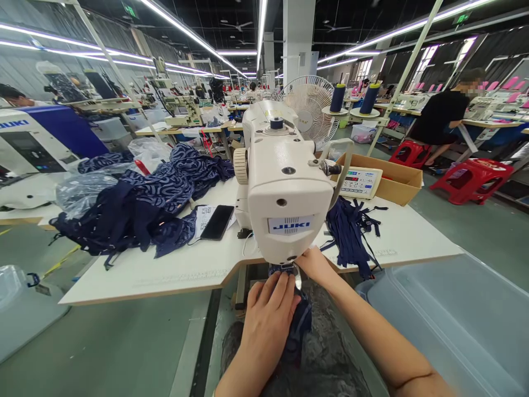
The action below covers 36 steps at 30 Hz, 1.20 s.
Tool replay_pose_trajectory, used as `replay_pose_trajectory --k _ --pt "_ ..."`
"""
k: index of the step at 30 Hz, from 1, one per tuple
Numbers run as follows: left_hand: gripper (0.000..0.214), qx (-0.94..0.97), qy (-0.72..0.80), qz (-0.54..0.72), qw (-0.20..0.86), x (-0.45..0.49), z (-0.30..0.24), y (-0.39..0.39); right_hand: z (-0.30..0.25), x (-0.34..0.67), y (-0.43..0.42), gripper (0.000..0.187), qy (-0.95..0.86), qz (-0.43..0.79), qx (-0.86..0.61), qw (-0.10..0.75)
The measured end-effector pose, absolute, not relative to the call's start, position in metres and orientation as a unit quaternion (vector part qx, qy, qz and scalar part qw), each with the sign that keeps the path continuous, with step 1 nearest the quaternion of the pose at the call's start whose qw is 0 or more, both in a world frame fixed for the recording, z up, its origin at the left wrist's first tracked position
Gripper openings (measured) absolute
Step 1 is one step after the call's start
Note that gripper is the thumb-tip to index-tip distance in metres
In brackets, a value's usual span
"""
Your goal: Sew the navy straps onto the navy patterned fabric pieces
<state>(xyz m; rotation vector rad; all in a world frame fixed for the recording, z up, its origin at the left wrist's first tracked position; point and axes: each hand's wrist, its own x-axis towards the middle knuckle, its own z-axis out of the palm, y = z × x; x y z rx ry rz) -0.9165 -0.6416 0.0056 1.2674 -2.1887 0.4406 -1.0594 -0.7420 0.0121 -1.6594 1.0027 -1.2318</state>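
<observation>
A white JUKI sewing machine (289,187) stands straight ahead of me. Just below its head, navy patterned fabric (301,322) runs under the needle area and hangs down toward my lap. My left hand (270,309) is closed on this fabric, fingers bent over it and thumb along its right side. My right hand (311,263) reaches in at the right of the machine head, close to the needle area. Its fingers are mostly hidden behind the head, so I cannot see what they touch.
Navy patterned garments (165,182) are heaped on the left, beside a phone (217,222). Navy straps (349,231) lie right of the machine, before a control panel (359,183) and cardboard box (399,182). A translucent bin (454,320) stands lower right. A person (440,113) sits far right.
</observation>
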Motion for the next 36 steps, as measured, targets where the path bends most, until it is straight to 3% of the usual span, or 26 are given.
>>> replay_pose_trajectory --k 16,36 --pt "0.029 0.480 -0.805 0.186 0.293 -0.922 0.006 -0.647 -0.006 -1.061 -0.751 0.044 0.454 -0.486 -0.668 0.335" --pt "0.038 0.491 -0.804 0.184 0.280 -0.917 0.008 -0.643 -0.011 -1.061 -0.749 0.034 0.475 -0.436 -0.688 0.333"
